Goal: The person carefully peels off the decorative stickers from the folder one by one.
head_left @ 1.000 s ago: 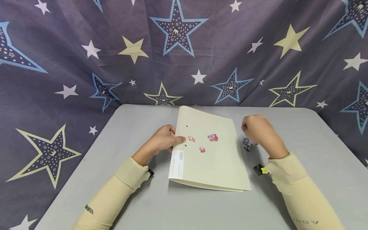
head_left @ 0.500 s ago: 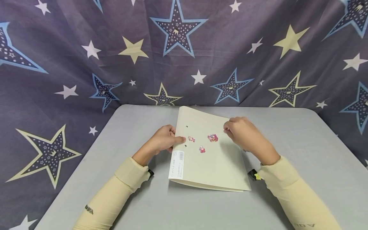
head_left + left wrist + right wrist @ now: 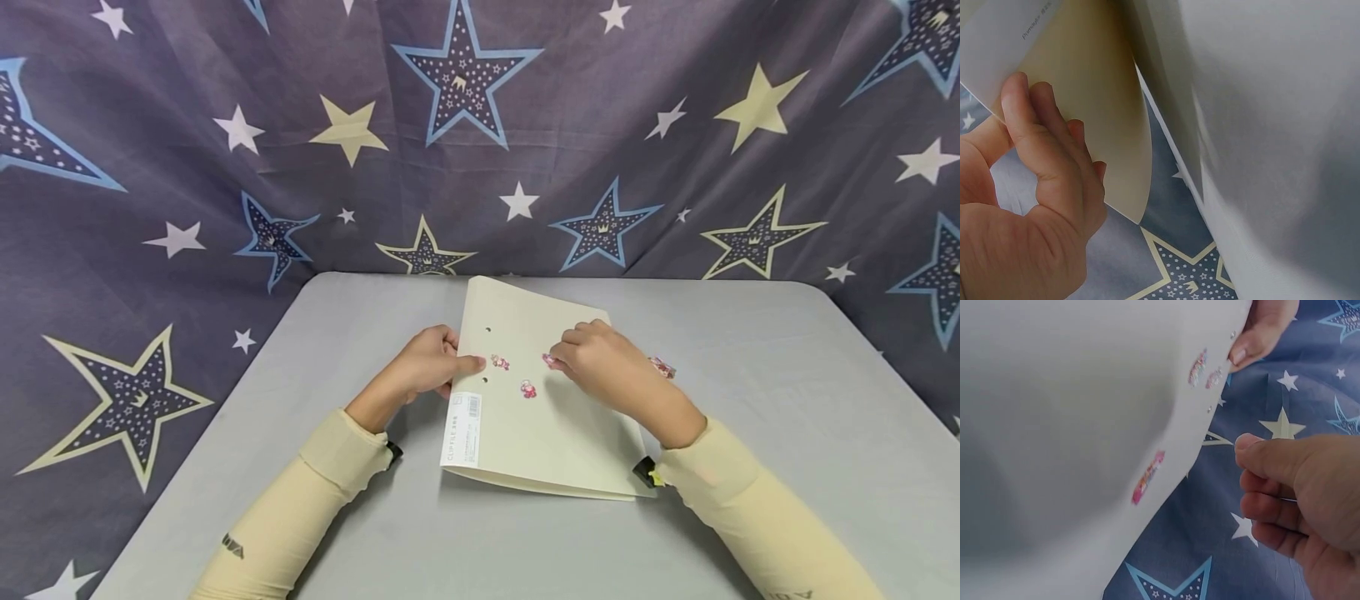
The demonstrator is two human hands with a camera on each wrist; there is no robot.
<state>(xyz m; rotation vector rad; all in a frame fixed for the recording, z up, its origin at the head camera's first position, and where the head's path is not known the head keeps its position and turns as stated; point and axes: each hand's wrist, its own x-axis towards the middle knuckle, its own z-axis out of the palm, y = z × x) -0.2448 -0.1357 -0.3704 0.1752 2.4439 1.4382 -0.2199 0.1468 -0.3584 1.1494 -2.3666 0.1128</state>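
A cream clip file folder [image 3: 570, 442], with a white label along its spine, stands slightly agape on the table. My left hand [image 3: 427, 362] grips its spine edge, thumb on the cover and fingers behind; the left wrist view shows those fingers against the cover's other face. Three pink cartoon stickers are on the cover: a small sticker [image 3: 500, 362] by my left thumb, another small sticker [image 3: 528, 389] lower down, and a larger sticker [image 3: 1149, 477]. My right hand [image 3: 603, 367], fingers curled, is over the cover and partly hides the larger sticker. Nothing shows between its fingers.
A pink-and-white shiny item [image 3: 662, 367] lies right of the folder, partly hidden behind my right wrist. The grey table [image 3: 360, 533] ends at a dark curtain [image 3: 450, 192] printed with stars. Both sleeves are cream, each with a black wrist device.
My right hand has moved left from beside the folder to over its cover, now covering part of the larger sticker. My left hand and the folder have stayed put.
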